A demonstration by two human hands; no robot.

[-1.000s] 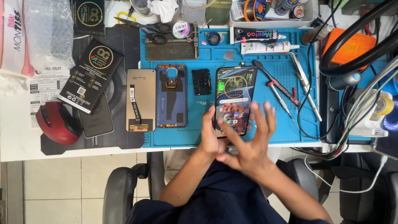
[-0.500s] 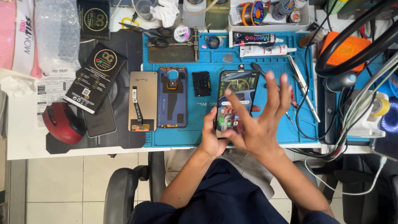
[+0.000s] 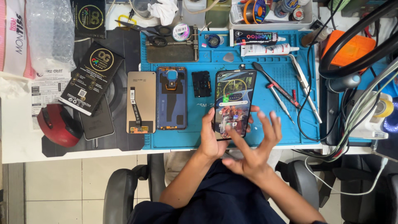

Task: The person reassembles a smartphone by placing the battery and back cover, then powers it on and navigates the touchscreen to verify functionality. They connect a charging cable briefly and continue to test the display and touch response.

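My left hand (image 3: 210,137) grips the lower end of a lit smartphone (image 3: 233,101), holding it upright over the blue work mat (image 3: 265,128). My right hand (image 3: 253,147) hovers just below the phone with fingers spread, the index finger touching the lower part of the screen. On the mat to the left lie a small black part (image 3: 202,84), a blue phone back frame (image 3: 171,98) and a gold-backed display panel (image 3: 141,102).
Screwdrivers (image 3: 278,92), tweezers (image 3: 306,89) and glue tubes (image 3: 265,49) lie on the mat's right side. Scissors (image 3: 151,31), a black box (image 3: 91,78), a dark phone (image 3: 96,122) and a red object (image 3: 58,125) sit left. Cables (image 3: 352,120) and an orange item (image 3: 347,46) crowd the right.
My right hand has dropped from in front of the phone to below it, uncovering more of the screen. The left hand keeps its hold; the phone has tilted slightly.
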